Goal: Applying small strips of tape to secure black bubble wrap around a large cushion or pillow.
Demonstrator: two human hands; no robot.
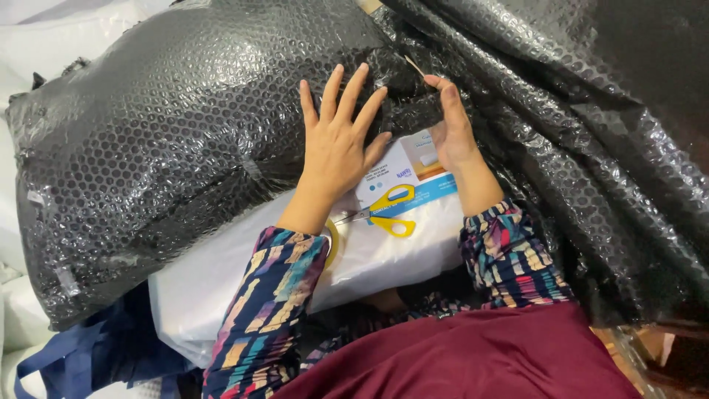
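Observation:
My left hand (336, 140) lies flat with fingers spread on a bulky parcel wrapped in black bubble wrap (170, 148). My right hand (452, 125) pinches the edge of the black wrap near a small strip of tape (413, 65) at the parcel's top right. Below both hands lies a white plastic-bagged package (384, 258) with a blue and orange printed label (413, 174). Yellow-handled scissors (388, 210) rest on that package between my wrists. A yellow ring, likely a tape roll (334, 240), peeks out beside my left sleeve.
A loose sheet of black bubble wrap (591, 148) drapes across the right side. White bags (44, 44) lie at the upper left. Blue fabric straps (81, 355) sit at the bottom left. Maroon cloth (480, 362) covers my lap.

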